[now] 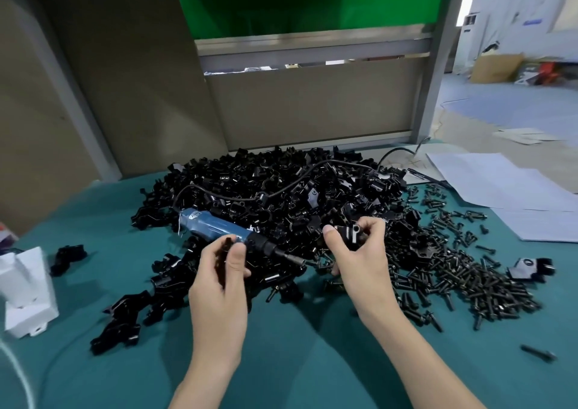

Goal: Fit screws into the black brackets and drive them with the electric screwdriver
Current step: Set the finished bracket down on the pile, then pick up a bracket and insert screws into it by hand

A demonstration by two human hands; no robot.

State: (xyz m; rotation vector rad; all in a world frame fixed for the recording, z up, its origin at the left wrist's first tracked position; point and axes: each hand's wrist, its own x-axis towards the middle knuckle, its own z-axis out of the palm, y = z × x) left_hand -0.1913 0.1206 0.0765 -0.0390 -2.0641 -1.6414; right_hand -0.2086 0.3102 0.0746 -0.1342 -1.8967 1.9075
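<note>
Fingers (369,230) of both hands pinch black brackets (348,236) above open green cloth (297,346).

Screwdriver (231,232) lies on bracket pile (281,189), screws (453,268) to its right.

Soft, even light is falling from above, casting faint shadows under the hands (219,283) on the surface (297,361). Edges are bending and blurring; the black parts are showing small glints.
</note>
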